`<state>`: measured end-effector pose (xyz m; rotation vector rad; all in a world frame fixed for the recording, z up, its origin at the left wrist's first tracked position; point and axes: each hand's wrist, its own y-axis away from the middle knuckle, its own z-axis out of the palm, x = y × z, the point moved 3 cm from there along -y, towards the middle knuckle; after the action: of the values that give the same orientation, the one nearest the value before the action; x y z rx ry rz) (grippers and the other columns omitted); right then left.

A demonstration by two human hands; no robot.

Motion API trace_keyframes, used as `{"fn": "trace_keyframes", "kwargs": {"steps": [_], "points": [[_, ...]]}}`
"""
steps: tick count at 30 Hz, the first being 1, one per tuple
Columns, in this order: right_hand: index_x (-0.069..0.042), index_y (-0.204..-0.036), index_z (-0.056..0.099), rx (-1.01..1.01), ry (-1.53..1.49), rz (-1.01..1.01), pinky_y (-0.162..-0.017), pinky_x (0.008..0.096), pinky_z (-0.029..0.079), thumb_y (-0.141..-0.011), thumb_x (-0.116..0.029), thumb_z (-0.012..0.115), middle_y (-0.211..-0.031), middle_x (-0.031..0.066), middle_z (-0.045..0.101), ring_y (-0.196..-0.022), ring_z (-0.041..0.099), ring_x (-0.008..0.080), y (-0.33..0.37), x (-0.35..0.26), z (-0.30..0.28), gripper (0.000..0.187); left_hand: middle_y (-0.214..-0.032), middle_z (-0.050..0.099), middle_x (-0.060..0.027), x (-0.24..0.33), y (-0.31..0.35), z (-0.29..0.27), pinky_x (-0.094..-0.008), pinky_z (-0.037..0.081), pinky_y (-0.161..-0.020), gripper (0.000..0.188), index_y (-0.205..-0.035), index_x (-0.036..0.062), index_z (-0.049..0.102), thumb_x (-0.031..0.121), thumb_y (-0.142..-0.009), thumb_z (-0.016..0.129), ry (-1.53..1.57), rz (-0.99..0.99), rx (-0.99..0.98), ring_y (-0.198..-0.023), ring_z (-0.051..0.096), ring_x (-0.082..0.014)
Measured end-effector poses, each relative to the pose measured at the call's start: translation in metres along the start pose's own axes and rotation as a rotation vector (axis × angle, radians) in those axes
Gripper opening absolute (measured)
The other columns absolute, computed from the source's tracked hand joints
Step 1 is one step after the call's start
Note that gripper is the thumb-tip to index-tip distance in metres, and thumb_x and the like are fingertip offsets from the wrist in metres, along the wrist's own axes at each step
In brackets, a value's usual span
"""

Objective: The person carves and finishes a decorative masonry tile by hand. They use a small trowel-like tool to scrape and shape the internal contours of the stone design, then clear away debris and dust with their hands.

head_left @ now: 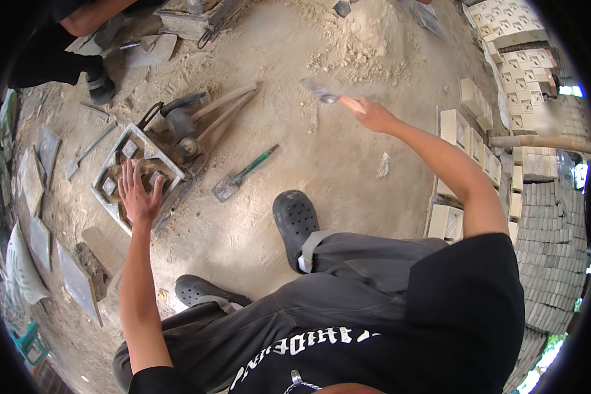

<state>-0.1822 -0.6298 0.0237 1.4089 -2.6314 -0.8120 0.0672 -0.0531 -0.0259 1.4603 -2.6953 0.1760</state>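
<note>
In the head view, the left hand (140, 197) is over the metal mold (109, 157) on the floor (368, 210), fingers wide, gripping nothing; can't tell if they're pressing. Right fingers are wrapped round a trowel (326, 96) near the powder pile (374, 43), so the right hand (374, 115) is full. Imo a careless swing toward the mold could nick those spread fingers, and leaning hard might shift it.

The right edge is being filled by tall stacks of thin grey tiles (550, 243), just above which a pale wooden pole (538, 142) is being seen. The upper right corner is being occupied by rows of cream patterned blocks (526, 80). The far left is being taken up by a white sack (21, 266), a teal plastic object (27, 343) below it and crumpled green sheeting (5, 144) above, while the upper left is being filled by a dark-clad co-worker (52, 65)
</note>
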Motion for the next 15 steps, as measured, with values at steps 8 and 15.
{"fn": "trace_keyframes", "kwargs": {"steps": [8, 15], "points": [[-0.013, -0.138, 0.052, 0.267, -0.193, 0.302, -0.095, 0.0439, 0.047, -0.089, -0.036, 0.057, -0.123, 0.0212, 0.063, -0.113, 0.060, 0.0373, -0.052, 0.085, 0.025, 0.054, -0.158, 0.026, -0.0128, -0.001, -0.004, 0.004, -0.0461, 0.013, -0.120, 0.074, -0.147, 0.0056, 0.033, 0.054, -0.094, 0.049, 0.015, 0.081, 0.030, -0.147, 0.021, -0.0288], [-0.008, -0.130, 0.059, 0.381, -0.316, 0.468, -0.096, 0.0457, 0.047, -0.088, -0.035, 0.055, -0.118, 0.0232, 0.064, -0.112, 0.061, 0.0399, -0.157, 0.092, 0.031, 0.050, -0.158, 0.027, -0.0146, 0.004, -0.008, 0.001, -0.0480, 0.013, -0.119, 0.074, -0.149, 0.0058, 0.032, 0.055, -0.096, 0.045, 0.023, 0.086, -0.005, -0.146, 0.022, -0.0329]]}}
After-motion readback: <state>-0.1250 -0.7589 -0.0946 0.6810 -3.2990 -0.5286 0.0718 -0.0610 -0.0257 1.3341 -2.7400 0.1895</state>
